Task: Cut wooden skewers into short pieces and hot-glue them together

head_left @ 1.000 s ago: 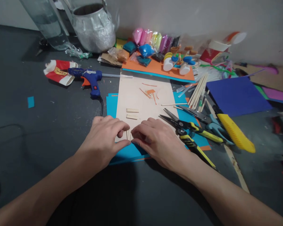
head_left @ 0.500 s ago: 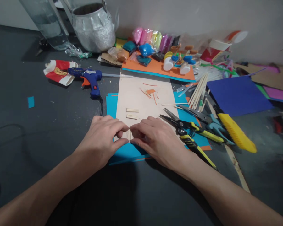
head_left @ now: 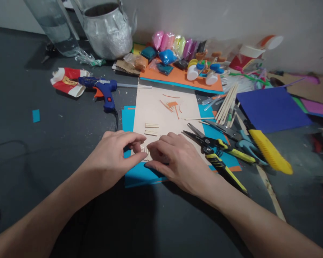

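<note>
A few short cut wooden sticks lie side by side on the pale sheet, close between my hands and partly hidden by the fingers. My left hand is open at their left, thumb and forefinger apart, the thumb tip close to the sticks. On the other side, my right hand also has its thumb and forefinger apart, with nothing visibly gripped. Whether a fingertip touches the sticks, I cannot tell. Just above them lie two small groups of short sticks, set crosswise to those between my hands. Orange scraps rest farther up the sheet.
To the left lies a blue glue gun with its cord. Black-and-yellow pliers, scissors and a yellow cutter lie at the right, beside long sticks. Clay packets and a metal pot stand behind.
My fingers have spread from their pinch at the ends of the short sticks. The left forefinger has lifted up and away; the sticks now lie between the parted hands.
</note>
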`<state>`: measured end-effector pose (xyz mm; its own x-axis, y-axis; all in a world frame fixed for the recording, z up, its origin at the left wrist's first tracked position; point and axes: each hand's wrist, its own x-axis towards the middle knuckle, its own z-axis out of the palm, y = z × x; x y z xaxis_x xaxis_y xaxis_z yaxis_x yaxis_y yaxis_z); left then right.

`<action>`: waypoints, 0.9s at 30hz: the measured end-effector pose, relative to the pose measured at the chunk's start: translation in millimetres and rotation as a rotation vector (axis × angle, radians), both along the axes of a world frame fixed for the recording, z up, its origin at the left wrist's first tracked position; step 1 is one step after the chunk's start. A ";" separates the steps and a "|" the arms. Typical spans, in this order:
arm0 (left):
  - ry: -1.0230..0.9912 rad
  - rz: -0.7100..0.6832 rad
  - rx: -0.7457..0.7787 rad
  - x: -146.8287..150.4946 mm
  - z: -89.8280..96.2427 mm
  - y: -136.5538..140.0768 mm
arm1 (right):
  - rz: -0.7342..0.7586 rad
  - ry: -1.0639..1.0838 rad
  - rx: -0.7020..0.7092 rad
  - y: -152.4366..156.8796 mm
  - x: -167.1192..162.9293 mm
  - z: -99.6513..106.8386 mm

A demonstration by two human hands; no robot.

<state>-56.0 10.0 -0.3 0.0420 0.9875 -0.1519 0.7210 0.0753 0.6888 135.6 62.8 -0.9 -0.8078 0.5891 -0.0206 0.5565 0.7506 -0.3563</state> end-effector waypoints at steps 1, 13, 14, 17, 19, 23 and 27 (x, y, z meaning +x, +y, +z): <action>-0.022 0.043 -0.003 0.3 0.7 -0.5 | 0.000 -0.009 0.021 -0.8 -0.8 -0.7; -0.082 0.136 0.022 5.0 -1.6 0.7 | -0.010 -0.012 0.068 -3.7 -4.0 -5.0; -0.089 0.136 0.026 4.9 -1.9 0.9 | -0.011 -0.010 0.069 -3.6 -3.8 -5.0; -0.095 0.135 0.032 4.7 -2.8 0.6 | -0.017 -0.004 0.073 -3.4 -3.2 -5.5; -0.092 0.132 0.033 4.9 -3.3 0.0 | -0.025 -0.001 0.076 -3.3 -2.7 -6.0; -0.080 0.112 0.048 6.3 -3.5 0.0 | -0.038 0.002 0.075 -3.4 -1.2 -6.3; -0.011 0.069 0.063 7.2 -4.0 1.0 | -0.034 0.010 0.064 -3.5 -0.1 -6.1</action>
